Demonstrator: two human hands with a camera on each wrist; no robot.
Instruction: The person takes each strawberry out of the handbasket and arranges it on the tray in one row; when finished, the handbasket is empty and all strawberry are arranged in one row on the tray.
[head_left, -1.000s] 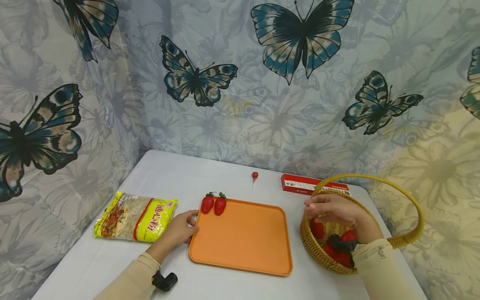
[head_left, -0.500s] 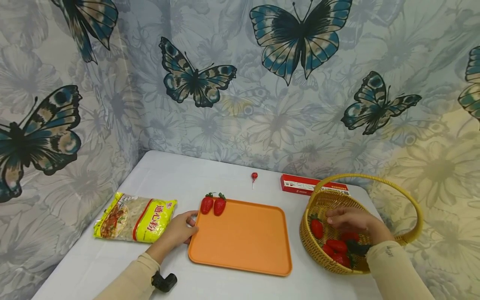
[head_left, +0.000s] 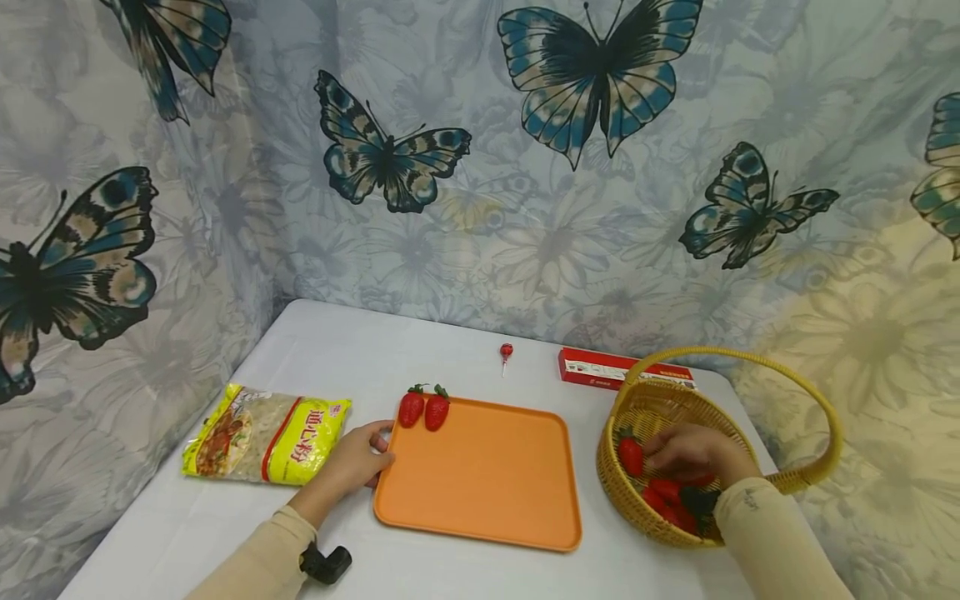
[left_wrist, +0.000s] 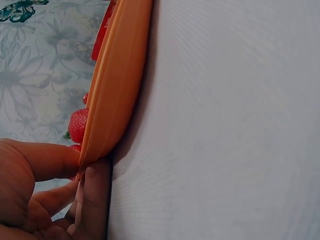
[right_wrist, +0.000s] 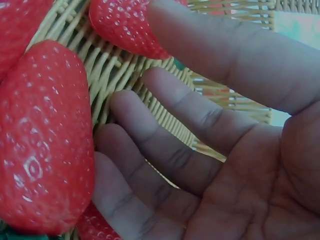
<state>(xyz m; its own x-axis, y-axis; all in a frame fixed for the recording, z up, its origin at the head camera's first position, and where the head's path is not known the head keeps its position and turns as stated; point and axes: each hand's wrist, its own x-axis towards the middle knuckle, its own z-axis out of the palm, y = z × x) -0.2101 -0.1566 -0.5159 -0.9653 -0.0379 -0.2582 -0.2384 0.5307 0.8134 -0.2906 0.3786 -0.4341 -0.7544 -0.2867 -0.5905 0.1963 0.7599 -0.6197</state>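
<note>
Strawberries (head_left: pixel 631 457) in the basket (head_left: pixel 618 500) lie beside your loosely spread right hand (head_left: pixel 692 450); your left hand (head_left: pixel 352 457) pinches the tray (head_left: pixel 483 475).

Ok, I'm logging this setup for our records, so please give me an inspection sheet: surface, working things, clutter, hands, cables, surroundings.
Surface: white table, looks flat.
Working things: two strawberries at the far left corner of the orange tray; more strawberries in the wicker basket.
Clutter: yellow packet left of the tray; lollipop and red box towards the back.
Hands: left hand grips the tray's left edge; right hand is inside the basket, fingers relaxed, contact with any strawberry unclear.
Cables: nothing seen.
Surroundings: butterfly-patterned backdrop.
</note>
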